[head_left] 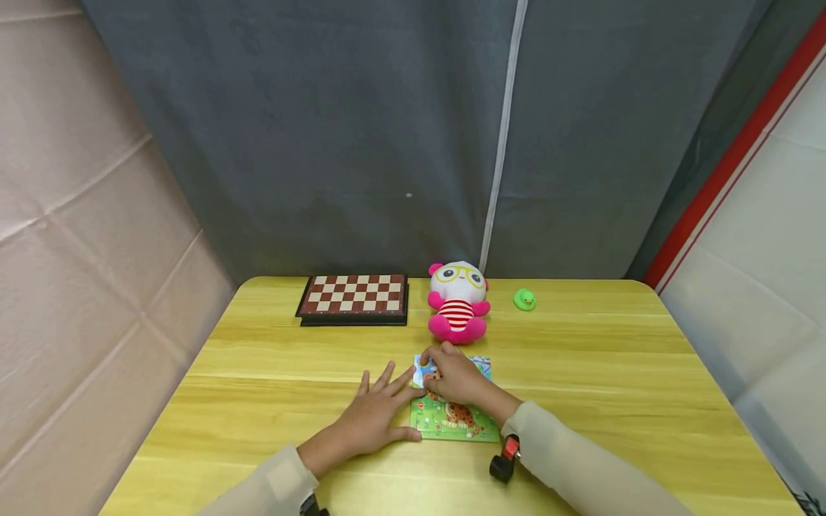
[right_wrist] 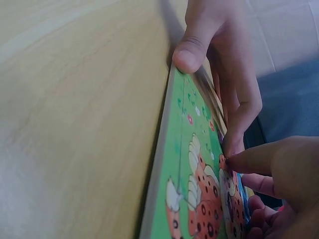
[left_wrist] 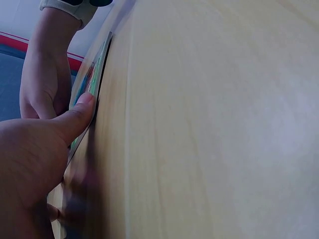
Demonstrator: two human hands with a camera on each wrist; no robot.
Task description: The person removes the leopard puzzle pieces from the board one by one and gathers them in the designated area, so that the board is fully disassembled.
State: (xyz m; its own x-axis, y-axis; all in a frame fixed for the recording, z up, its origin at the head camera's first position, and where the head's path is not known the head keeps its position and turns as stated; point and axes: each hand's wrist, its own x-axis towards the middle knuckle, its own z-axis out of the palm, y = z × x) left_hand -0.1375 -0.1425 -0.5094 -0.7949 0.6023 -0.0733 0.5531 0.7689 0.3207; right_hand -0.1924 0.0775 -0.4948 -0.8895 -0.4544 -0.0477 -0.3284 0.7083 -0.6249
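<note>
A flat jigsaw puzzle (head_left: 439, 428) with a spotted leopard on green grass and blue sky lies on the table. My left hand (head_left: 374, 421) spreads its fingers at the puzzle's left side, thumb on the near left corner and fingertips along the edge. Over the upper left part, my right hand (head_left: 459, 378) curls its fingers and pinches a puzzle piece (right_wrist: 230, 196) bearing the leopard's head. That piece looks slightly raised above the board in the right wrist view. The hand hides much of the puzzle's top in the head view.
Behind the puzzle sits a pink and white plush toy (head_left: 457, 304). A folded chessboard (head_left: 353, 295) is at the back left, and a small green duck toy (head_left: 525, 299) at the back right. A grey curtain (head_left: 310, 143) hangs beyond the wooden table (head_left: 600, 373).
</note>
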